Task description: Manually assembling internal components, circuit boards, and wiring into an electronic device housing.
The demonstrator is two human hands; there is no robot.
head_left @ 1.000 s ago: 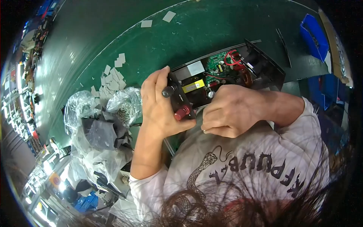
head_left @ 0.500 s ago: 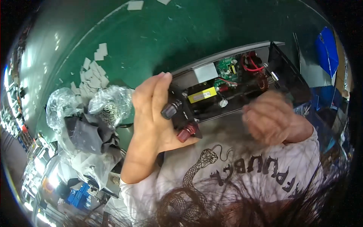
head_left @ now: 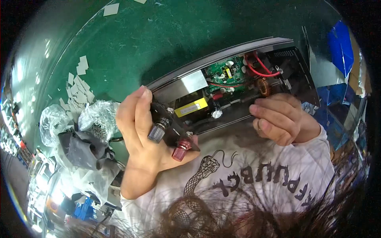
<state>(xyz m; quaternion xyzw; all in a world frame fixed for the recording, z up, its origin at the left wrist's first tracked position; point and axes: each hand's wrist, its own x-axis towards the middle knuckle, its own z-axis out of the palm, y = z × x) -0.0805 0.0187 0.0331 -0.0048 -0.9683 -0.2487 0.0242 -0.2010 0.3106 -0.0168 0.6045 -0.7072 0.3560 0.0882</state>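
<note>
Device: an open black electronics case (head_left: pixel 293 75) lying on the green mat (head_left: pixel 158 43), its inside bare to the camera; it sits just above the person's chest, held between both hands.
Inside the case: one green circuit board (head_left: pixel 222 71), one yellow block (head_left: pixel 192 107), one bare metal plate (head_left: pixel 182 86), one copper coil (head_left: pixel 262 86) and red wires (head_left: pixel 258 67) (two loops show, any more are hidden).
End panel: two round terminal knobs at the case's left end, a grey knob (head_left: pixel 156 133) and a red knob (head_left: pixel 180 150), the red one nearer the chest.
Left hand: the left hand (head_left: pixel 139 135) grips the case's left end, fingers wrapped over the top of the panel, thumb under it beside the red knob, wrist bent up from the lower edge.
Right hand: the right hand (head_left: pixel 279 119) rests on the case's near edge toward its right end, fingers curled loosely inward and touching the rim; whether they pinch anything, I cannot tell.
Left of the case: crumpled clear plastic bags (head_left: pixel 79 131) with dark parts in them.
Beyond the bags: many small white paper slips (head_left: pixel 79 85) scattered on the mat, further from the case.
</note>
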